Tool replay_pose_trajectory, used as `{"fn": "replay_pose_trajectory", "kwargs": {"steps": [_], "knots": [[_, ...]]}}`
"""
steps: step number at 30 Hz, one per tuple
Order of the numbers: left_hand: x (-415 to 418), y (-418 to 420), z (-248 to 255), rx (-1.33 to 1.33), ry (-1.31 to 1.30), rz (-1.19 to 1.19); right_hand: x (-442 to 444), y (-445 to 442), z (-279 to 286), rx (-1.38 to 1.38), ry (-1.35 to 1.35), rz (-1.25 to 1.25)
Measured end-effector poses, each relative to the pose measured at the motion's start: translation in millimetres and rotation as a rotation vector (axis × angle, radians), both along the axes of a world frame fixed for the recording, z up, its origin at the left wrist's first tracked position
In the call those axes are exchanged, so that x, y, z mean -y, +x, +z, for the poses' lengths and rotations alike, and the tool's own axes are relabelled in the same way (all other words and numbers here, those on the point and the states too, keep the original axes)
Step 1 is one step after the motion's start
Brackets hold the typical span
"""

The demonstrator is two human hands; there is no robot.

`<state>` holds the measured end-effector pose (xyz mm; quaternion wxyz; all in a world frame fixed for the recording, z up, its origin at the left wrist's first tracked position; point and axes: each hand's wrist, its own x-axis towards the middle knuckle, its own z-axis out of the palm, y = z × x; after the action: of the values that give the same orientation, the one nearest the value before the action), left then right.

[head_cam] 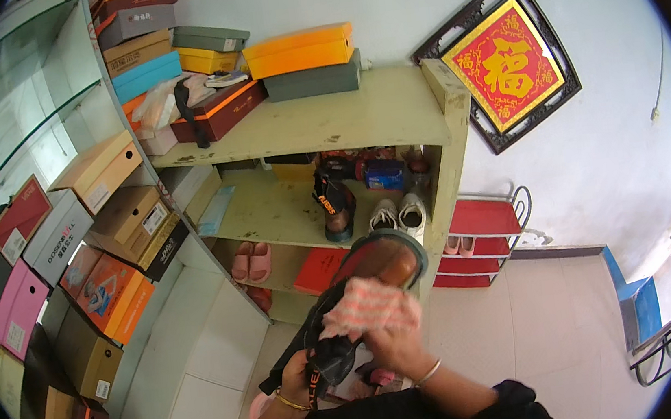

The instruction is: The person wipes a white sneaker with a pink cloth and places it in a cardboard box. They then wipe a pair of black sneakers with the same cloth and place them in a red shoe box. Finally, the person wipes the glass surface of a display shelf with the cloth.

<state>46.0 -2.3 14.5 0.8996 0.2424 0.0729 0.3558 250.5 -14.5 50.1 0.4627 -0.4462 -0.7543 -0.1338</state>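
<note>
A boot (401, 264) with a brown toe, a dark sole edge and a black upper is held up in front of me, toe pointing away. My left hand (295, 376) grips its black upper near the opening, where orange lettering shows. My right hand (396, 347) holds a pink-and-white striped cloth (370, 307) against the upper, just behind the toe. The cloth covers part of the boot, and the right fingers are partly hidden and slightly blurred. A similar boot (337, 209) stands on the shelf beyond.
Ahead is a pale green shelf unit (302, 127) with shoeboxes on top. White sneakers (397, 215), pink slippers (251, 261) and a red box (319, 270) sit inside. Shoeboxes fill a glass-shelved cabinet (202, 346) at left. A red-tiered shoe rack (483, 218) stands right, below a framed picture (505, 69).
</note>
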Motion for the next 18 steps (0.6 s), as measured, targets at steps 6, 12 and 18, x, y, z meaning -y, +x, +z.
{"fn": "replay_pose_trajectory", "kwargs": {"steps": [6,12,18], "knots": [[-1,3,5,0.157,0.01,-0.166,-10,6,28,-0.021,-0.081,-0.358],[0,35,24,0.339,-0.302,0.102,-8,-7,4,-0.08,0.098,-0.001],[-6,34,10,0.508,-0.393,0.08,-12,-9,6,-0.177,-0.041,-0.055]]}}
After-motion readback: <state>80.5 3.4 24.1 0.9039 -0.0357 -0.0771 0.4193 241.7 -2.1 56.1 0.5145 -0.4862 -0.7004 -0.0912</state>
